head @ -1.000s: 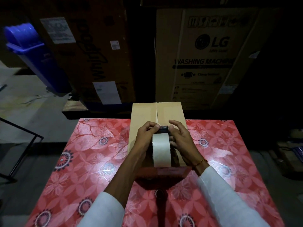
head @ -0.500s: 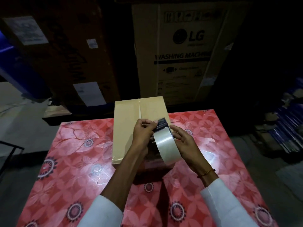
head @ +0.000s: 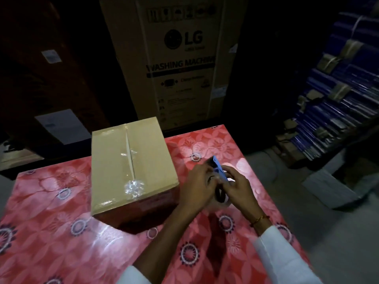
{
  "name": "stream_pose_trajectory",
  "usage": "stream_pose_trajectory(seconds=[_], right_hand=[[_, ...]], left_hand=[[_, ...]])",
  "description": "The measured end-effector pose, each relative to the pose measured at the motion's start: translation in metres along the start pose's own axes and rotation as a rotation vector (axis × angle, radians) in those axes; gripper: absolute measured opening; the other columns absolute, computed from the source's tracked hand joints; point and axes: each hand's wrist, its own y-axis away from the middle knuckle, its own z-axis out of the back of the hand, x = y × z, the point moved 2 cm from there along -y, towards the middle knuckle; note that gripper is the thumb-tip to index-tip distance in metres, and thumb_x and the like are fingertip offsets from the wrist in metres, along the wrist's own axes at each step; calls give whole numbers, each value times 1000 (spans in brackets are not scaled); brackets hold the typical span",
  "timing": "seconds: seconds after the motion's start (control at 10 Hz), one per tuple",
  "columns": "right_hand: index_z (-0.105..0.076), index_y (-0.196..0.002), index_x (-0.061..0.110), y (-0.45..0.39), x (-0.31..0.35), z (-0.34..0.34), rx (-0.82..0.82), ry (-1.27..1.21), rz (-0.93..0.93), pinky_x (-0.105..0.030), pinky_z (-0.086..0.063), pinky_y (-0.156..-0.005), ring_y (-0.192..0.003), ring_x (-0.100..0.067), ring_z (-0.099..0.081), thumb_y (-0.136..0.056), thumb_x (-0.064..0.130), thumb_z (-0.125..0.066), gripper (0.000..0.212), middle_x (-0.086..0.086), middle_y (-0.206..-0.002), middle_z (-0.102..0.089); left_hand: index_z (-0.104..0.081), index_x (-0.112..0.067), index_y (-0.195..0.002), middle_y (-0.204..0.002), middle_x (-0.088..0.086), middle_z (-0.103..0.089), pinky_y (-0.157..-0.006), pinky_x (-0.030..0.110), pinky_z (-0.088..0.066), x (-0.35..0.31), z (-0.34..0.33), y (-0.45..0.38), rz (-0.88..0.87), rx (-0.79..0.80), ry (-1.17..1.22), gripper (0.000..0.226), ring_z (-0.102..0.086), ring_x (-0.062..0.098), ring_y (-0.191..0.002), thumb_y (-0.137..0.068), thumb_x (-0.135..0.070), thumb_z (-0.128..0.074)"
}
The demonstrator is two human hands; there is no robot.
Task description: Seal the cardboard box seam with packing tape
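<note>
A closed brown cardboard box (head: 114,171) sits on the red floral table (head: 51,232), its centre seam (head: 130,156) running away from me with a shiny crumpled patch of clear tape (head: 133,187) at the near end. To the right of the box, both hands hold a tape dispenser with a blue blade part (head: 219,171) just above the table. My left hand (head: 196,185) grips it from the left and my right hand (head: 235,187) from the right. The tape roll is mostly hidden between the hands.
A tall LG washing machine carton (head: 180,58) stands behind the table. Stacked blue bundles (head: 338,99) fill shelves at the right. Dark cartons with paper labels (head: 61,126) stand at the back left. Grey floor (head: 307,222) lies to the right of the table.
Both hands with the tape dispenser have left the top of the box and moved right, down beside it. The view has swung right, so the box now appears left of the hands.
</note>
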Motion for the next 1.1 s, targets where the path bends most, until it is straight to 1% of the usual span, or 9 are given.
stream_pose_trajectory(seconds=[0.1, 0.2, 0.3, 0.5, 0.7, 0.8, 0.9, 1.0, 1.1], right_hand=[[-67, -125, 25, 5, -25, 11, -55, 140, -66, -27, -58, -78, -93, -2, -69, -90, 20, -74, 36, 8, -106, -76], [-66, -117, 34, 12, -40, 18, -73, 222, -114, -34, -57, -78, -92, -13, -70, -89, 26, -75, 31, 10, -101, -74], [-68, -116, 27, 15, -51, 20, -67, 327, -133, -36, -55, -79, -94, -19, -69, -88, 22, -72, 28, 6, -103, -74], [-63, -124, 19, 14, -71, 16, -71, 367, -90, -40, -55, -84, -103, -22, -67, -94, 20, -63, 30, 0, -119, -71], [-61, -128, 18, 10, -81, 8, -59, 376, -103, -36, -54, -85, -109, -22, -66, -96, 18, -62, 32, 0, -124, -69], [-60, -130, 17, 10, -88, 4, -61, 375, -95, -36, -53, -85, -110, -23, -65, -96, 17, -63, 34, -2, -125, -68], [-61, -129, 15, 10, -85, 6, -40, 382, -113, -30, -46, -81, -110, -25, -65, -96, 18, -64, 34, -4, -123, -68], [-57, -134, 8, 6, -83, 8, -7, 418, -111, -33, -45, -85, -114, -30, -62, -95, 21, -66, 42, -12, -126, -64], [-56, -137, 5, -4, -68, 9, -51, 458, -88, -37, -44, -94, -120, -33, -57, -94, 23, -67, 47, -15, -129, -60]], left_hand=[[-60, -14, -120, -113, 8, -65, -83, 40, -47, 16, -34, 3, 4, 79, -79, 31, -60, 27, -105, -92, -29, -58], [-65, -19, -104, -100, 7, -68, -73, 37, -45, 39, -60, 3, 86, 122, -169, 24, -62, 30, -94, -93, -37, -55], [-66, -24, -95, -91, 3, -68, -68, 38, -51, 57, -77, 4, 153, 170, -237, 25, -67, 30, -85, -93, -44, -53], [-72, -16, -111, -102, 7, -73, -68, 24, -36, 54, -85, 4, 146, 126, -196, 21, -67, 23, -86, -100, -27, -57], [-71, -13, -113, -104, 7, -72, -69, 23, -36, 58, -84, 3, 154, 149, -192, 25, -55, 12, -78, -100, -29, -57], [-70, -15, -114, -103, 6, -71, -70, 25, -37, 63, -85, 4, 184, 176, -190, 25, -58, 13, -80, -100, -31, -55], [-70, -17, -111, -101, 6, -71, -69, 26, -38, 65, -86, 3, 187, 186, -201, 23, -63, 16, -83, -100, -31, -56], [-70, -15, -110, -103, 9, -72, -70, 31, -47, 67, -85, 4, 179, 173, -240, 24, -67, 25, -88, -99, -30, -55], [-70, -12, -112, -107, 13, -73, -78, 37, -52, 63, -76, -2, 183, 119, -268, 25, -67, 32, -96, -96, -23, -54]])
